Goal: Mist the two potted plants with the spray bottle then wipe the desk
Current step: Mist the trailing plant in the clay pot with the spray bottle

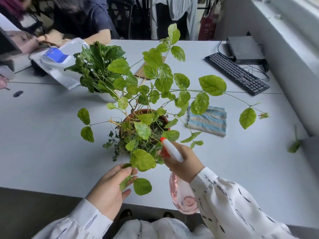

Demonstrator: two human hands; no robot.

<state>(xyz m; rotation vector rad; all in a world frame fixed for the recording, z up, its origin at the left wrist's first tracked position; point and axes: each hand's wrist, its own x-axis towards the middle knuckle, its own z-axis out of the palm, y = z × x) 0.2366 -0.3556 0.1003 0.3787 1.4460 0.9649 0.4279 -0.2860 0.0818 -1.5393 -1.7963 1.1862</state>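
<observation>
Beside terracotta pot point(163, 119), pink spray bottle point(181, 195), white-orange nozzle point(170, 149)

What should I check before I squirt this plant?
1. The right hand grips the spray bottle: ok.
2. The nozzle points into the near plant: ok.
3. The left hand holds a low stem steady: ok.
4. Water left in the bottle: cannot tell.
5. The keyboard sits well away from the spray: ok.
6. The cloth lies ready on the desk: ok.
</observation>
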